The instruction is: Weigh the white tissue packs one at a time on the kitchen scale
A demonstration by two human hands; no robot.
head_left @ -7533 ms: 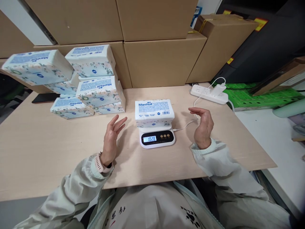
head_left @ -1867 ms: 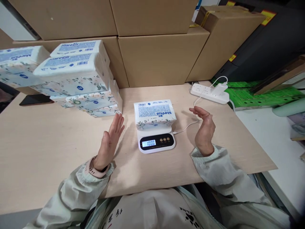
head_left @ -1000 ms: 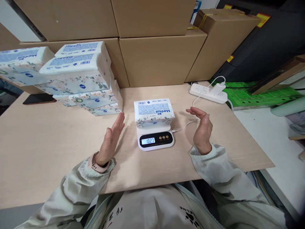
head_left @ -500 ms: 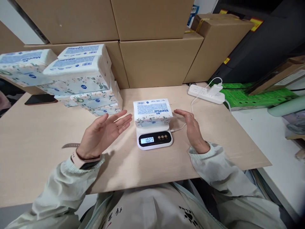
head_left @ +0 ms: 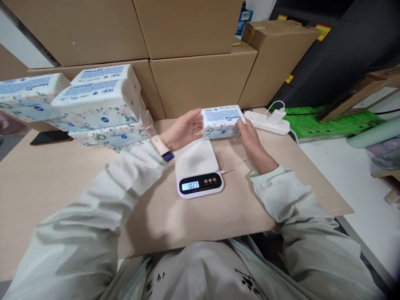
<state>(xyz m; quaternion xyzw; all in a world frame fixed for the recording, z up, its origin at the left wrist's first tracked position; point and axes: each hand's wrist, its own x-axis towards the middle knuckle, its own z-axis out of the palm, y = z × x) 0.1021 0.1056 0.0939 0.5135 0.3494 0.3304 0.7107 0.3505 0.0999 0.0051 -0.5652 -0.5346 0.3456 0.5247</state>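
A white tissue pack [head_left: 221, 121] with blue Manhua print is lifted above the table, behind the scale. My left hand [head_left: 184, 131] presses its left end and my right hand [head_left: 251, 137] grips its right end. The white kitchen scale [head_left: 197, 168] sits below with a bare platform, its display lit. A white cable runs from the scale toward the right.
A stack of several similar tissue packs [head_left: 93, 104] stands at the left. Brown cardboard boxes [head_left: 200, 79] line the back. A white power strip [head_left: 268, 121] lies at the right, by green boards [head_left: 325, 121]. A dark phone [head_left: 50, 136] lies far left.
Both hands closed in on the pack from either side and lifted it off the scale, moving it back and up. The scale platform is now bare.
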